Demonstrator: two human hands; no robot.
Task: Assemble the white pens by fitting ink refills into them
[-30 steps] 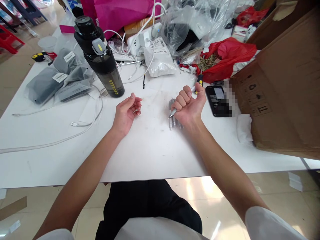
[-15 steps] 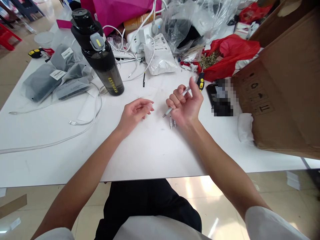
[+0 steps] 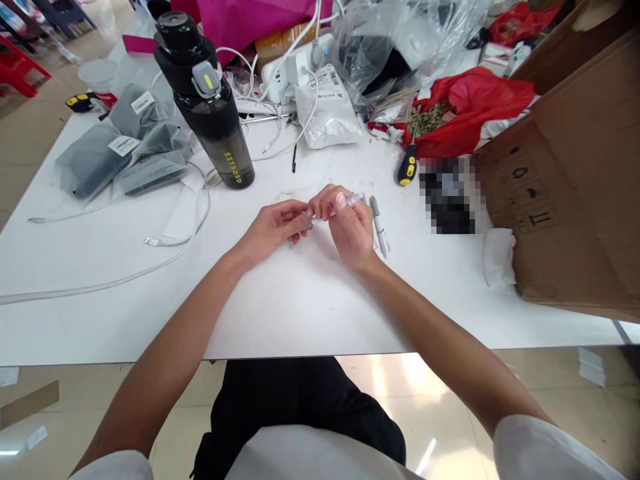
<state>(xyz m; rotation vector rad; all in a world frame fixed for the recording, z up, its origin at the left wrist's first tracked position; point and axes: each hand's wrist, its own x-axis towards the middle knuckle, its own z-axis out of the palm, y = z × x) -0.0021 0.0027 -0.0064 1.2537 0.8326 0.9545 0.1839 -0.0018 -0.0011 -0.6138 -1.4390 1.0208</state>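
Both hands meet over the middle of the white table (image 3: pixel 280 300). My right hand (image 3: pixel 347 230) grips a silver pen (image 3: pixel 350 200) by its barrel, fingers closed round it. My left hand (image 3: pixel 277 225) pinches the pen's tip end, thumb and fingers pressed together. Just right of my right hand lie more silver pens (image 3: pixel 380 227) on the table, partly hidden by the hand.
A dark water bottle (image 3: pixel 215 107) stands behind my left hand, with white cables (image 3: pixel 165 247) and grey pouches (image 3: pixel 95 160) to the left. A yellow-handled screwdriver (image 3: pixel 409 167), a red bag (image 3: pixel 465 107), clear plastic bags and a big cardboard box (image 3: pixel 580 173) crowd the right and back.
My right hand has brought one pen leftward from above the pile. My left hand has closed on its tip end. The pens left on the table now show beside my right hand.
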